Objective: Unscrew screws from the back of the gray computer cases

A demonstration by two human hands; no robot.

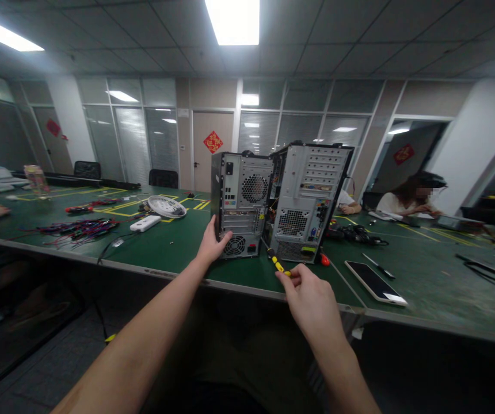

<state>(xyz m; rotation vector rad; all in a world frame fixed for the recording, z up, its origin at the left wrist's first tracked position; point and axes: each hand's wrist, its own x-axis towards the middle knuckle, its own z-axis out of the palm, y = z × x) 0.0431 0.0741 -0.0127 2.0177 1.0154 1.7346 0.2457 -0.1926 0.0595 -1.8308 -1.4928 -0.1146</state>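
Your left hand (213, 242) is spread wide against the black-and-grey metal computer tower (242, 202) at the centre of the frame, thumb on the lower left of its rear panel and fingers round the side; it braces rather than clamps. Your right hand (313, 292), just below and right of centre, pinches the near end of a slim yellow-and-black tool, likely a screwdriver (278, 264), whose far end points up-left toward the tower's base.

A second, taller grey metal tower (293, 190) stands just beside the first, both upright on the green-topped table (170, 261).

Expect the tower to be heavy and stiff, with smooth sides that may slip and thin edges that may be sharp; its low outer frame should give the surest hold, clear of the fan grilles. The tool looks light and rigid, best held round its thick yellow grip.
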